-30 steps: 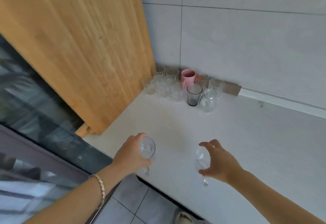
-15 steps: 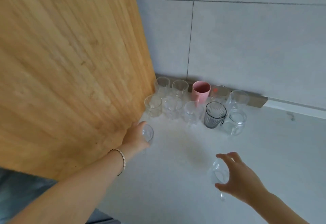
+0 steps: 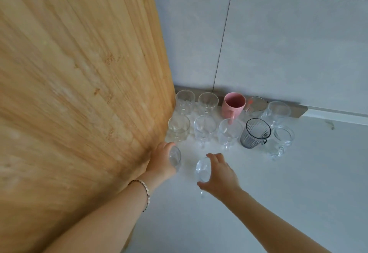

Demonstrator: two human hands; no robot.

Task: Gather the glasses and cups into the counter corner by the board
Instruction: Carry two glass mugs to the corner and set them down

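My left hand is shut on a small clear glass, right beside the big wooden board. My right hand grips a second clear glass just to the right of it, over the white counter. Both held glasses sit just in front of two rows of cups in the corner: several clear glasses, a pink mug and a dark grey ribbed cup.
The board leans along the left and fills that side. A grey tiled wall closes the back, with a metal strip at its foot. A clear jar-like mug ends the front row on the right.
Both hands have moved forward toward the corner with their glasses. The right hand has swung left, close to the left hand. The view has closed in on the cups.
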